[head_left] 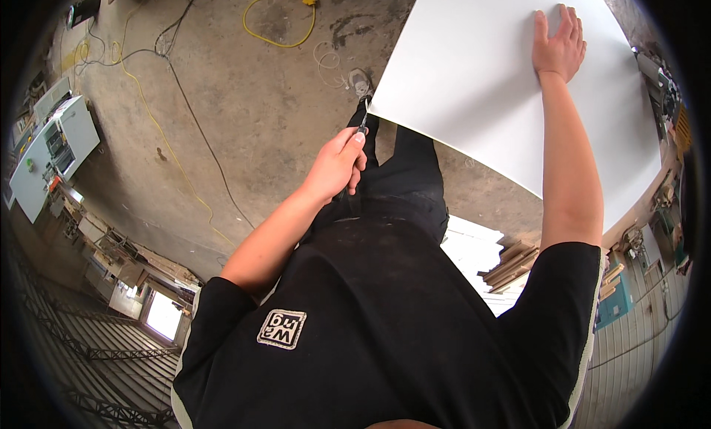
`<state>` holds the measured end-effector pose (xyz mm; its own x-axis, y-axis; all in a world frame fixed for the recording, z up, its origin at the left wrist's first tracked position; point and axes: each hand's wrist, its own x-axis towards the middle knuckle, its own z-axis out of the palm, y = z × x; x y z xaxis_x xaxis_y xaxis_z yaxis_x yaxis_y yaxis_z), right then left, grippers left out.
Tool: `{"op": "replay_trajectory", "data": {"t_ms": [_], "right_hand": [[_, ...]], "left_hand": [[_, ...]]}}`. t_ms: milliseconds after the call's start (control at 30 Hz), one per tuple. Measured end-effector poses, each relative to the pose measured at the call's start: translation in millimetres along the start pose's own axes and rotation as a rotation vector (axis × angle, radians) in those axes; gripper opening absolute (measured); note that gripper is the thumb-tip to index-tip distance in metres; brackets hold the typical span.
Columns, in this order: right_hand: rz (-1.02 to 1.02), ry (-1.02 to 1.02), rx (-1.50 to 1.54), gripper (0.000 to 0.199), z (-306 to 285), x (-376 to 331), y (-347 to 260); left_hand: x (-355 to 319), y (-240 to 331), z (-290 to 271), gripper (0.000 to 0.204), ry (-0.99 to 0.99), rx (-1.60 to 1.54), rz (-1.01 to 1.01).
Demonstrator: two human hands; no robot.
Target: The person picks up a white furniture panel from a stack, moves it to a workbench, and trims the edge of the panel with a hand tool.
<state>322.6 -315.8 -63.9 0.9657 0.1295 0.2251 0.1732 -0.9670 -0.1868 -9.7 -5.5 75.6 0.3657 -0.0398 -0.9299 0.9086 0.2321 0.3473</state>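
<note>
A large white sheet (466,66) with a smooth face and straight edges spreads before me at the upper right, one corner pointing toward my left hand. My right hand (560,53) lies flat on it with the fingers stretched out, near its far side. In my left hand (338,165), closed in front of my thighs, is a dark-handled knife (362,128) with a thin metal blade. The blade points away from me, up close to the sheet's near-left corner; whether it touches the edge I cannot tell. Part of the handle is hidden by my fingers.
On the concrete floor (200,96) lie a looped yellow cord (280,43) and long dark cables (194,111). A pale machine (70,140) stands at the left. Behind my right side are stacked wooden strips (511,266) and a teal box (616,303).
</note>
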Motion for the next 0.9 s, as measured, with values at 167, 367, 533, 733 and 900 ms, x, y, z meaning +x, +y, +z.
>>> {"op": "replay_trajectory", "data": {"t_ms": [167, 367, 533, 733, 900], "right_hand": [[0.008, -0.016, 0.003, 0.074, 1, 0, -1], [0.010, -0.018, -0.005, 0.074, 2, -1, 1], [0.010, -0.020, 0.010, 0.074, 1, 0, 1], [0.014, -0.021, 0.006, 0.073, 1, 0, 1], [0.014, -0.025, 0.002, 0.072, -3, 2, -3]], "left_hand": [[1, 7, 0, 0.045, 0.016, 0.024, -0.063], [-5, 14, 0, 0.047, 0.014, -0.005, -0.104], [-3, 11, -5, 0.048, -0.018, -0.044, -0.100], [0, 10, -9, 0.049, -0.041, -0.054, -0.101], [22, -5, -18, 0.045, -0.035, -0.033, -0.144]]}}
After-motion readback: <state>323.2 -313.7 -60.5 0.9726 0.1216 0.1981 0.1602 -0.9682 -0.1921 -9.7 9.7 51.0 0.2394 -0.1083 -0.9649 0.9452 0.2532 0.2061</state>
